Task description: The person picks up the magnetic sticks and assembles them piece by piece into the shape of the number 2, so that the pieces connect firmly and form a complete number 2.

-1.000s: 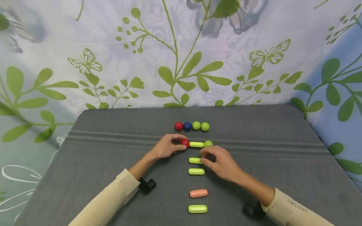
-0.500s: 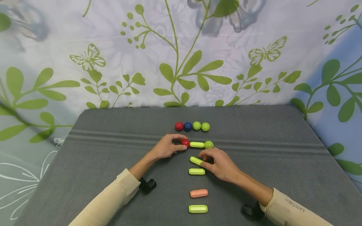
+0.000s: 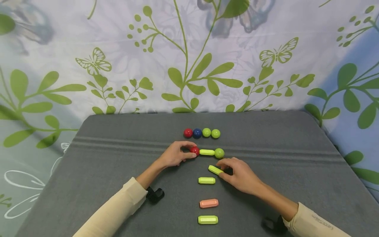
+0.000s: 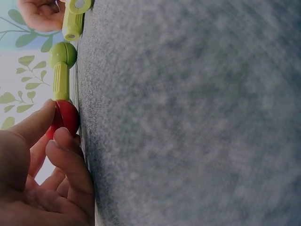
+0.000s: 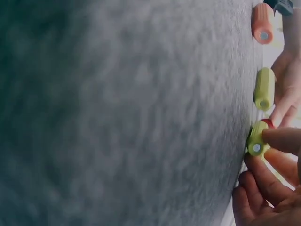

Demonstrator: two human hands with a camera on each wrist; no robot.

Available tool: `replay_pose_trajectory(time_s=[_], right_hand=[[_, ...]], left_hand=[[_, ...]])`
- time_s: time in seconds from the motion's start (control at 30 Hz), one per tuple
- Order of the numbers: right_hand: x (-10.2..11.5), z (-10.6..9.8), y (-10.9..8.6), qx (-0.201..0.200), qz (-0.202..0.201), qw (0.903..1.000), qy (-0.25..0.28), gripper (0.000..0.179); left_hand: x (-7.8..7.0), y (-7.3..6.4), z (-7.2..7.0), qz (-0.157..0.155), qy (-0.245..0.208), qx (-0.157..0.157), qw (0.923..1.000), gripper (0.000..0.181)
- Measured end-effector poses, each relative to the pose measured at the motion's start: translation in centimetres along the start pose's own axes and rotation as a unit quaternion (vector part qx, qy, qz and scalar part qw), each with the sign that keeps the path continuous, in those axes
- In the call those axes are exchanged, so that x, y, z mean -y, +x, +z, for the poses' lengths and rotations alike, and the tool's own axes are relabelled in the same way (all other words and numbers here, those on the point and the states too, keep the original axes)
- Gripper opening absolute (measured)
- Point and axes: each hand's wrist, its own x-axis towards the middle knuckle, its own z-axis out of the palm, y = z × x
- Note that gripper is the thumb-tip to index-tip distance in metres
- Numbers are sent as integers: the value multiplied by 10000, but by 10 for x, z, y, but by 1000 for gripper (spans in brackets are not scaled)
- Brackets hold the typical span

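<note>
My left hand point(image 3: 175, 154) pinches a red ball point(image 3: 194, 151) between thumb and fingers. That ball meets one end of a yellow-green ribbed rod point(image 3: 207, 152), and a green ball point(image 3: 219, 153) sits on the rod's other end, all in one line. In the left wrist view the same red ball point(image 4: 68, 117), rod point(image 4: 61, 81) and green ball point(image 4: 63, 54) form a straight chain. Just below and right of the green ball, my right hand point(image 3: 240, 174) pinches a second yellow-green rod point(image 3: 215, 170), tilted. A round metal spot shows on this rod's end point(image 5: 256, 148) in the right wrist view.
Behind the chain stands a row of balls: red point(image 3: 188, 133), blue point(image 3: 197, 133), green point(image 3: 206, 132) and another green point(image 3: 215, 133). Toward the front lie a yellow-green rod point(image 3: 206, 180), an orange rod point(image 3: 209, 203) and another yellow-green rod point(image 3: 208, 219) on the grey table point(image 3: 118, 131).
The right hand has turned the second rod from level to slanted and moved it rightward, away from its spot above the other rods. The left hand stays on the red ball.
</note>
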Motion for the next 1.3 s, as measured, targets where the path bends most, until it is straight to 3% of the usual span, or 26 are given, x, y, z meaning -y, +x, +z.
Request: replay_pose_trajectory(time_s=[0.47,0.6,0.77,1.0,1.17,1.3], right_hand=[[-1,0,9,219,2,9997,89,28],[-2,-4,7,31,96,9998,141,27],[-3,-8,5,-477,171,9983,281,21],[-5,-11,4,-1016,532,9933,173,12],[-6,-12,4,-1067,706,9917,129,9],[-6,-11,5,-871,697,9933,311,12]], left_hand=[[1,2,1,-111,-59,26,9999,36],[0,2,1,-117,-146,35,9998,36],[0,2,0,-121,-239,42,9996,35],[-1,3,0,-184,-174,9,9997,36],[-2,4,0,-202,-112,8,9997,36],[-2,4,0,-195,-113,3,9997,36]])
